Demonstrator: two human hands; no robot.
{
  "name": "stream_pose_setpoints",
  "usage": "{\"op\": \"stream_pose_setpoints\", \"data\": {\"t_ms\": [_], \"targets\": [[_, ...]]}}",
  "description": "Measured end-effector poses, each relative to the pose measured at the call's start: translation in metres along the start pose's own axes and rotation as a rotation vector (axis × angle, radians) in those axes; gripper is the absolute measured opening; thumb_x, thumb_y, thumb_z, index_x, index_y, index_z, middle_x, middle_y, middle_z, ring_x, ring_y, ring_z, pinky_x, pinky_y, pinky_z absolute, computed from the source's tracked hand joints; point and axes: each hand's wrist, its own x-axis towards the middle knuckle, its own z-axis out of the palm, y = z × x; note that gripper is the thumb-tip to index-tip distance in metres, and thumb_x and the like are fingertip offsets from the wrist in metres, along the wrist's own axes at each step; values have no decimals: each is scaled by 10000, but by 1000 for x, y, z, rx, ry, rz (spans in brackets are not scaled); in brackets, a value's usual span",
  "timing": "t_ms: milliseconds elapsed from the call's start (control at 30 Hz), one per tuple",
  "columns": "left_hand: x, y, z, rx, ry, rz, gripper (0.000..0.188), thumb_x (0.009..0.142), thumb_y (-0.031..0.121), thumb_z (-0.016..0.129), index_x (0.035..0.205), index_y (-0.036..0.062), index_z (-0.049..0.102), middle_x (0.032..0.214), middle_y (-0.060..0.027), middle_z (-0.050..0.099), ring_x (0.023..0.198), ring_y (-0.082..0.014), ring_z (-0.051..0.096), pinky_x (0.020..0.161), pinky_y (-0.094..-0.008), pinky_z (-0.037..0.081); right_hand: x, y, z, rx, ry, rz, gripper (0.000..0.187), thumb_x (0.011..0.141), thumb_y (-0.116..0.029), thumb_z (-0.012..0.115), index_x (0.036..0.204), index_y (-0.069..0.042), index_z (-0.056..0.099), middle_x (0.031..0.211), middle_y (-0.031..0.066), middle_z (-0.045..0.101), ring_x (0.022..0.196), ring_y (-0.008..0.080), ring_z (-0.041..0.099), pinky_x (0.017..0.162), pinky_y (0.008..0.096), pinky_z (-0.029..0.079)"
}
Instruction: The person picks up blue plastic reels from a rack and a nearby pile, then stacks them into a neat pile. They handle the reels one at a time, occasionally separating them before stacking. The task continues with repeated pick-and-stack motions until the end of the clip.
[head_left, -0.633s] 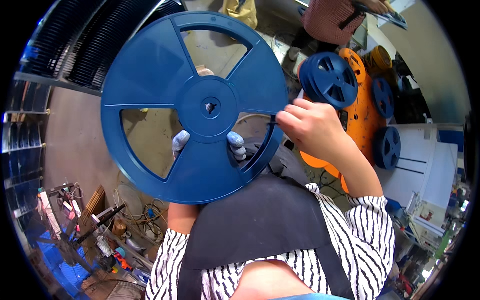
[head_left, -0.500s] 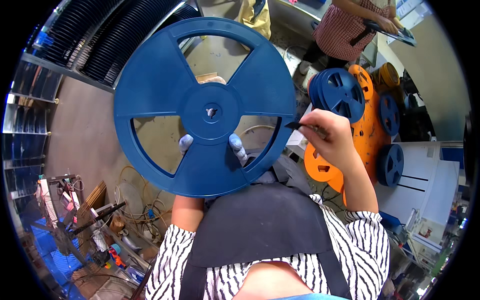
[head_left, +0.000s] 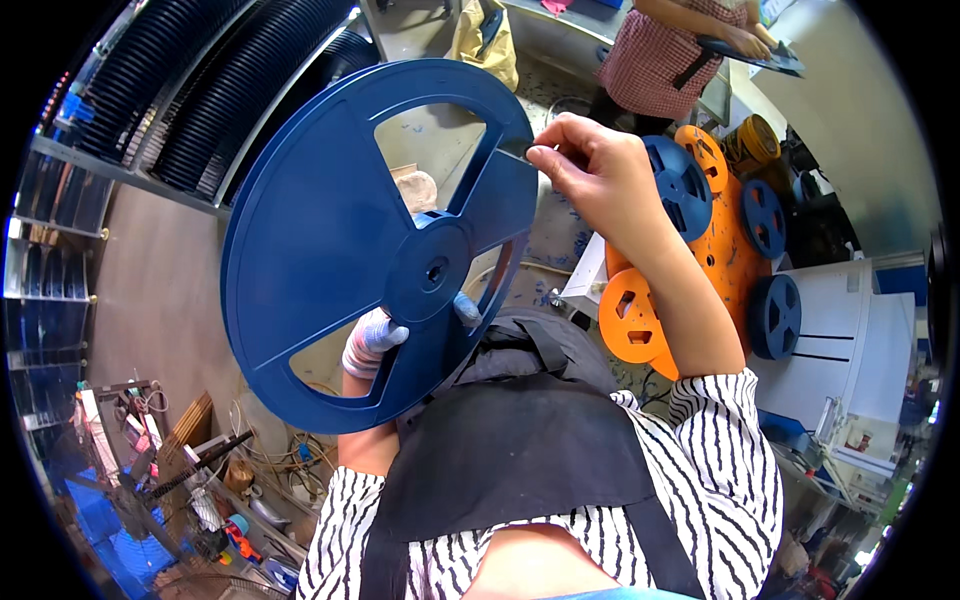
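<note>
A large dark blue plastic reel [head_left: 320,230] with wide cut-out windows is held up before me, tilted so its face turns left. My left hand [head_left: 370,340], in a pale striped glove, grips it from behind near the hub; fingertips show through two lower windows, the rest is hidden. My bare right hand [head_left: 610,185] pinches a small flat black piece [head_left: 531,151] at the reel's upper right rim. Mostly the fingers cover that piece, and whether its edge touches the rim is hard to see.
To the right, blue reels [head_left: 763,218] and orange reels [head_left: 632,315] surround an orange surface [head_left: 720,270]. Black reels [head_left: 235,90] fill a rack at upper left. A co-worker in a checked apron [head_left: 655,65] handles a dark part beyond. Tools and cables clutter the lower left.
The reel has turned from facing me to a tilted angle, its right side swinging away. My right hand has moved up and left along the rim. More of my left glove shows.
</note>
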Motion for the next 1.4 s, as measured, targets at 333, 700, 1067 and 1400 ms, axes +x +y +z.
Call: {"op": "stream_pose_setpoints", "data": {"t_ms": [333, 700, 1067, 1400], "targets": [[3, -11, -51, -604, -533, 80, 804, 753, 477, 744, 1362, 31, 467, 1103, -254, 641, 936, -385, 666, 862, -494, 542, -23, -6, -4, 587, 122, 97, 101, 906, -72, 654, 988, -13, 649, 727, -8, 602, 627, 35, 540, 553, 174, 388], [7, -23, -29, -616, -422, 38, 762, 836, 605, 610, 1363, 73, 470, 1040, -224, 660, 849, -382, 664, 818, -488, 543, -11, 64, 27, 711, 317, 231, 149, 926, -196, 643, 991, -63, 636, 758, -2, 600, 647, 65, 565, 525, 184, 431], [3, -32, -10, -568, -267, -25, 778, 849, 628, 569, 1378, 69, 448, 1048, -247, 643, 876, -387, 654, 811, -485, 538, 48, -5, 73, 851, -125, -60, 215, 914, -233, 677, 949, -25, 635, 742, 32, 617, 653, 84, 576, 583, 223, 454], [15, -30, -4, -690, -395, -53, 795, 862, 649, 531, 1391, 66, 428, 1056, -268, 628, 900, -391, 644, 806, -483, 534, 41, 6, 73, 819, -416, -81, 216, 931, -262, 654, 918, -49, 621, 701, 8, 583, 625, 72, 543, 555, 207, 398]]}}
